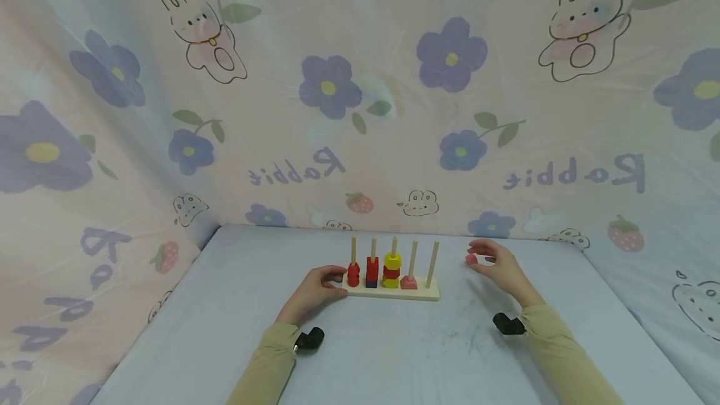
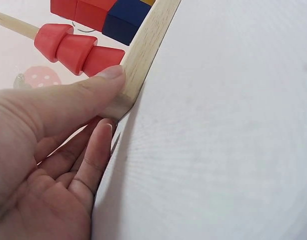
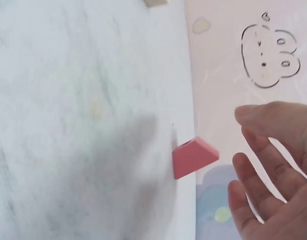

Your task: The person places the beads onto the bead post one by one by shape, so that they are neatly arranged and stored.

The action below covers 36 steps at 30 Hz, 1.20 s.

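A wooden peg stand [image 1: 423, 295] has several upright pegs in a row. My left hand [image 1: 312, 292] grips its left end, the thumb [image 2: 106, 82] lying on the base beside the red tapered beads [image 2: 76, 50]. Red blocks [image 1: 372, 267] over a dark blue one fill the second peg. Yellow and red beads [image 1: 392, 261] are stacked on the third. At the foot of the fourth sits a pink trapezoid block [image 1: 409, 283]; the fifth peg [image 1: 432, 264] is bare. My right hand [image 1: 500, 267] hovers with spread fingers near a loose pink trapezoid block [image 3: 193, 157], which stands on the table, apart from the fingertips.
The white table [image 1: 394, 355] runs back to a patterned curtain [image 1: 382, 142] with rabbits and flowers. Another curtain side hangs at the left. Black wrist devices [image 1: 509, 324] sit at both cuffs.
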{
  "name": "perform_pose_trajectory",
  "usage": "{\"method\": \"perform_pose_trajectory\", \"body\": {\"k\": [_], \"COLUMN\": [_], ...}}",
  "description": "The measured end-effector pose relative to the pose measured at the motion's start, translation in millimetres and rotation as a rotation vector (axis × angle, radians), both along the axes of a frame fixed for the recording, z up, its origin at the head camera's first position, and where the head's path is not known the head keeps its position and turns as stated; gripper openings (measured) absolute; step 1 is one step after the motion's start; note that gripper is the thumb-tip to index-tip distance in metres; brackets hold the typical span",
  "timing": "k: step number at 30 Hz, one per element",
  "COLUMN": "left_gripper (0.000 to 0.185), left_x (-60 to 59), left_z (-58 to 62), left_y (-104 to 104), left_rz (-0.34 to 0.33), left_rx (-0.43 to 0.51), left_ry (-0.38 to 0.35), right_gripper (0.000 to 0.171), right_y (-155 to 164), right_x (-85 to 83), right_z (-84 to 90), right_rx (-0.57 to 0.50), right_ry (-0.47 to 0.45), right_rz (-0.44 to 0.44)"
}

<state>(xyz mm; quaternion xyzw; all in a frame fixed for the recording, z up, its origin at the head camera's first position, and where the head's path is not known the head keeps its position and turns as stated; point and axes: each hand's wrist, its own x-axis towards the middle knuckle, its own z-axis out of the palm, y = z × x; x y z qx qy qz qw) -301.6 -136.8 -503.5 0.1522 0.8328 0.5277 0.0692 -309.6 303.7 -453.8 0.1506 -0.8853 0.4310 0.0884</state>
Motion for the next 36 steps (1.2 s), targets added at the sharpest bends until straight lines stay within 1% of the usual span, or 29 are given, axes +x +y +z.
{"method": "perform_pose_trajectory", "body": {"k": [5, 11, 16, 22, 27, 32, 36], "left_gripper": [0.05, 0.05, 0.05, 0.05, 0.049, 0.049, 0.049], "left_x": [1.2, 0.3, 0.0, 1.7, 2.0, 1.4, 1.9], "left_z": [1.2, 0.5, 0.5, 3.1, 3.5, 2.4, 2.5], "left_y": [1.1, 1.1, 0.8, 1.8, 2.0, 1.5, 0.7], "left_rz": [0.002, 0.008, 0.01, 0.008, 0.004, 0.007, 0.008], "left_rx": [-0.008, -0.032, -0.027, -0.019, -0.015, -0.007, -0.008], "left_ry": [0.002, 0.002, -0.006, -0.014, -0.009, -0.012, -0.012], "right_gripper": [0.042, 0.038, 0.036, 0.034, 0.036, 0.037, 0.038], "right_y": [4.7, 4.8, 2.4, 2.0, 1.9, 0.7, 1.5], "right_x": [-5.2, -12.3, -17.4, -21.9, -21.9, -18.8, -16.5], "right_z": [-5.7, -11.0, -14.3, -19.9, -21.4, -21.2, -23.4], "right_rx": [0.016, 0.007, 0.013, 0.035, 0.059, 0.098, 0.12], "right_ry": [-0.007, 0.0, -0.006, 0.014, 0.006, -0.028, -0.061], "right_rz": [-0.014, -0.004, -0.004, -0.009, -0.016, -0.038, -0.038]}}
